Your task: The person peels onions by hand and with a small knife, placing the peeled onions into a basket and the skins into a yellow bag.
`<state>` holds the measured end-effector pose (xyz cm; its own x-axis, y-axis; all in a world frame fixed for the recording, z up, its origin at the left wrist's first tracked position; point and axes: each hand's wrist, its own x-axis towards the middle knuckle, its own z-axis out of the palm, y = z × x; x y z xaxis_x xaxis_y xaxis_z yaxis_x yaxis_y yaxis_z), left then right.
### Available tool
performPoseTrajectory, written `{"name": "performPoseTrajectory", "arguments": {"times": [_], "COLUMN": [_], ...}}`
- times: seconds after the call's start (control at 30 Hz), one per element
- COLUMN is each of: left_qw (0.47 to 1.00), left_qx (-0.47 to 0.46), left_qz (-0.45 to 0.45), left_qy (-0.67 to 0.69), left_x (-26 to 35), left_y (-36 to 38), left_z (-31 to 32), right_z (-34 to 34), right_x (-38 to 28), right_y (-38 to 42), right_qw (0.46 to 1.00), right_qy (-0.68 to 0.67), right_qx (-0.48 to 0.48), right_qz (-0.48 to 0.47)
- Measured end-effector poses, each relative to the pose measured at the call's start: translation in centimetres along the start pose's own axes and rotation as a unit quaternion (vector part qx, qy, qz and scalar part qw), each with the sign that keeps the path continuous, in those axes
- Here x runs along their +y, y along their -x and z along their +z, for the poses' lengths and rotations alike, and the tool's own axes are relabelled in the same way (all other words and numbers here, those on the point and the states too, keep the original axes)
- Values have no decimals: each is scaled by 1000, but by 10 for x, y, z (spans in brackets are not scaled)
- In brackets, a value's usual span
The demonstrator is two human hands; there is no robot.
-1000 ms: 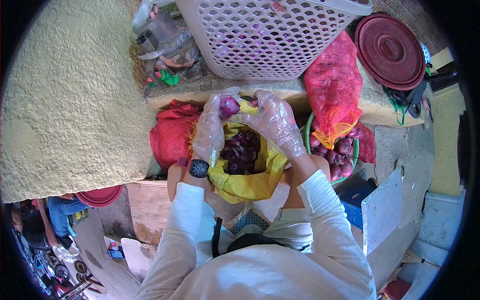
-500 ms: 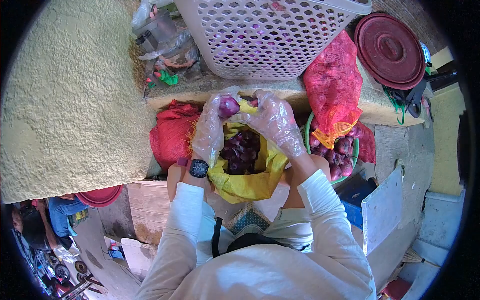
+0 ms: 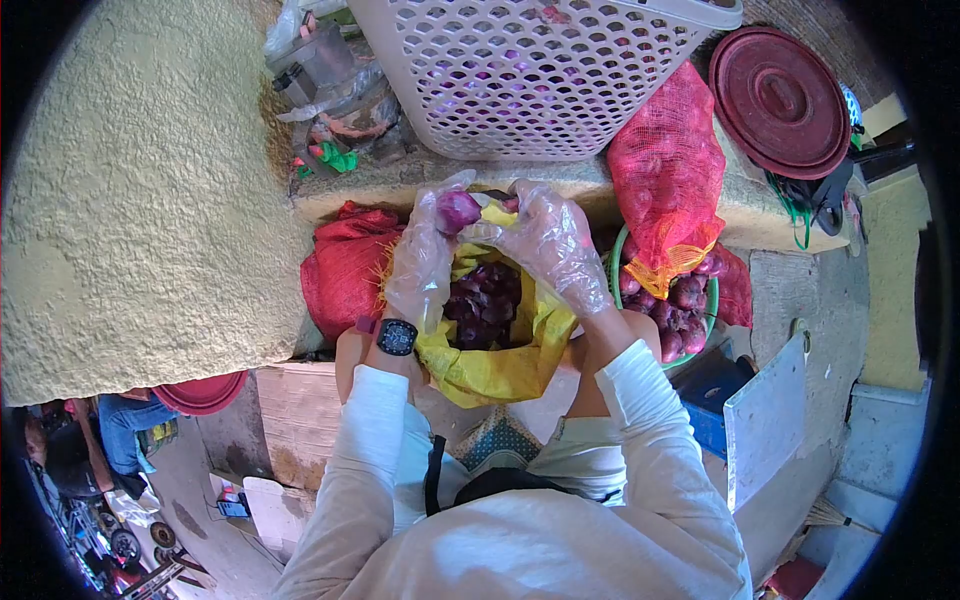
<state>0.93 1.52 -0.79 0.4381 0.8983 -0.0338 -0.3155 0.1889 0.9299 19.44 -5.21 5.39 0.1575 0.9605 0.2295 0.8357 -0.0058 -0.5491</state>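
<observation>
A yellow bag (image 3: 500, 365) sits open just in front of the person, full of dark red onions (image 3: 485, 305). At 11 o'clock above its mouth the left hand (image 3: 420, 262), in a clear plastic glove, has its grip clenched around one red onion (image 3: 457, 210). At 1 o'clock the gloved right hand (image 3: 553, 245) pinches at that onion with its fingertips. A green bowl (image 3: 618, 262) of onions lies at 3 o'clock, a red mesh sack (image 3: 665, 170) above it. Farthest, at 12 o'clock, a white basket (image 3: 530, 70) stands on the ledge (image 3: 400, 178).
</observation>
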Motion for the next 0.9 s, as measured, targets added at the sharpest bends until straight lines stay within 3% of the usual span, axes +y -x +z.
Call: {"name": "performPoseTrajectory", "arguments": {"times": [0.13, 0.17, 0.23, 0.27, 0.33, 0.37, 0.43, 0.47, 0.53, 0.63, 0.77, 0.87, 0.9], "left_qw": [950, 950, 987, 987, 998, 998, 990, 990, 895, 863, 836, 846, 923], "left_qx": [-36, -36, -15, -15, 63, 62, 33, 33, 70, 131, 113, 89, 82], "left_qz": [-136, -136, -74, -74, 3, 2, 125, 125, 278, 269, 303, 316, 244], "left_qy": [277, 278, 141, 141, 26, 26, -62, -62, -342, -407, -443, -419, -286], "left_x": [13, 14, 17, 18, 24, 21, 16, 15, 16, 12, 14, 13, 11], "left_y": [1, 1, 5, 5, 6, 6, 5, 3, 2, 8, 6, 5, 6], "left_z": [7, 8, 11, 14, 27, 25, 21, 17, 13, 14, 12, 14, 17], "right_z": [-3, -2, -3, -4, -4, -3, -5, -6, -6, -5, 8, 3, -2], "right_x": [1, 3, 3, 3, 3, 3, 3, 3, 5, 8, 20, 13, 8], "right_y": [-3, -3, -4, -4, -5, -7, -10, -11, -12, -11, -9, -9, -9], "right_qw": [1000, 999, 997, 997, 997, 995, 992, 987, 980, 984, 985, 987, 988], "right_qy": [-18, -35, -52, -56, -60, -70, -79, -104, -128, -120, -125, -130, -123], "right_qx": [1, -8, -17, -7, 3, -13, -29, -35, -41, -27, -31, -26, -32], "right_qz": [18, 36, 54, 46, 39, 67, 95, 120, 144, 129, 111, 87, 89]}}
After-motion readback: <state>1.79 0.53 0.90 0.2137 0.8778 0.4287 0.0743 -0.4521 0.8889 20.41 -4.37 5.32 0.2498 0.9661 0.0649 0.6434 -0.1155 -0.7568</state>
